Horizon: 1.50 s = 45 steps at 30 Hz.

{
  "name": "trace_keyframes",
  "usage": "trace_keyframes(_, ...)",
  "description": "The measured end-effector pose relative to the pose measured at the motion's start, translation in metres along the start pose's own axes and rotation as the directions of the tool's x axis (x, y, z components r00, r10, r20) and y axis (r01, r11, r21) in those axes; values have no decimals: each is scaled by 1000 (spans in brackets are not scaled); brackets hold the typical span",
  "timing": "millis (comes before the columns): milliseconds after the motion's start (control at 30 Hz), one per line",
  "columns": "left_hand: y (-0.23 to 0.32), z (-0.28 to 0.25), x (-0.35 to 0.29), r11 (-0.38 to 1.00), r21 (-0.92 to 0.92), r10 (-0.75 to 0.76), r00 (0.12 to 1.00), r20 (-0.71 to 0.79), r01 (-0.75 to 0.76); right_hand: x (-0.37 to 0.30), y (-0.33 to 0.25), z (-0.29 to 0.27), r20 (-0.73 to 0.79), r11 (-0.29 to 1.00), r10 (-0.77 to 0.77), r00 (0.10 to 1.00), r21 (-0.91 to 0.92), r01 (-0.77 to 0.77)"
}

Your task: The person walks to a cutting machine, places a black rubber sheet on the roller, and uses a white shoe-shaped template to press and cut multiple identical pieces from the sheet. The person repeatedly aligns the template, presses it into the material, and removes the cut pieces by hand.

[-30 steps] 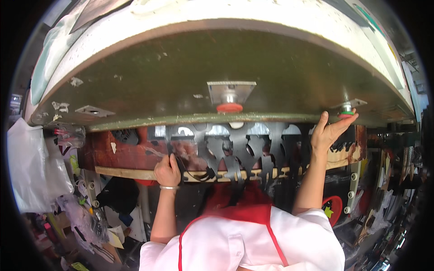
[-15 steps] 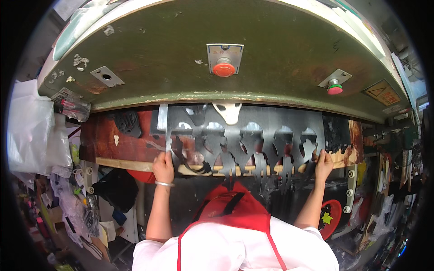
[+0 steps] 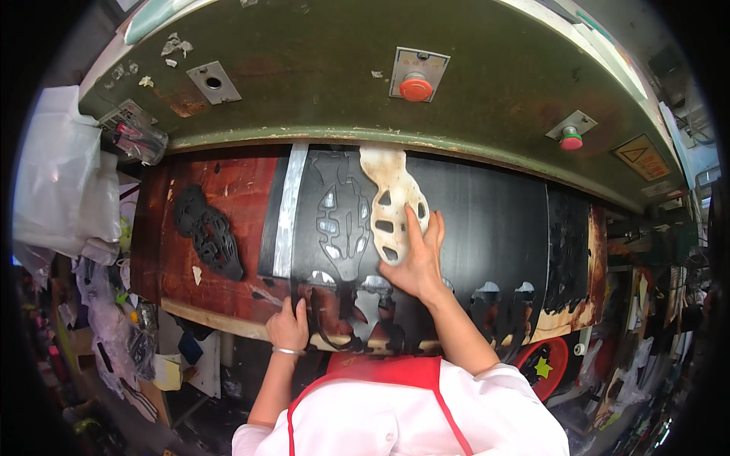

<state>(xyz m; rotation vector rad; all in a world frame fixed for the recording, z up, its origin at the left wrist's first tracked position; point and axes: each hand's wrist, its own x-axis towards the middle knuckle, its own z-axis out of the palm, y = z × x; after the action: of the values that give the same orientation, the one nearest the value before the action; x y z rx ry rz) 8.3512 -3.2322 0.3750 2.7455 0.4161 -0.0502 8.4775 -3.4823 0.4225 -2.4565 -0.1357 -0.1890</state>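
Observation:
A cream sole-shaped plate point(image 3: 393, 182) with several holes lies on a black sheet point(image 3: 487, 205). My right hand point(image 3: 420, 262) grips its near end, fingers over the top and thumb at the near left edge. Left of the plate, a sole-shaped outline with small openings point(image 3: 342, 228) shows in the sheet. Rounded cut-outs and ragged strips run along the sheet's near side. At its near left corner my left hand point(image 3: 289, 325) is closed on the sheet's edge.
A green press beam point(image 3: 304, 91) spans the far side, with a red button point(image 3: 416, 87) and a smaller red-green one point(image 3: 570, 138). A black cut sole piece point(image 3: 207, 232) lies on the reddish board point(image 3: 247, 197). A red basin point(image 3: 559, 357) stands below right.
My right hand has left the sheet's right edge and taken hold of the cream plate. My left hand stays on the sheet. The view has shifted, and more of the plate and sheet shows.

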Motion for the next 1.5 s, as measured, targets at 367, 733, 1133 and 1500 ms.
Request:
trace_keyframes(367,-37,6,-73,990,-34,137,989,-49,-139,-53,27,-80,217,236,230,949,933,-271)
trace_keyframes(733,-40,12,-73,984,-99,147,989,-18,-148,-67,49,-73,-90,1000,-13,996,17,15)
trace_keyframes(1133,-7,11,1,958,-221,145,974,-171,-181,9,86,-68,-191,990,53,980,137,-27)
trace_keyframes(1500,50,17,150,973,-185,93,969,-228,-137,172,127,-132,-770,985,31,637,-85,-151)
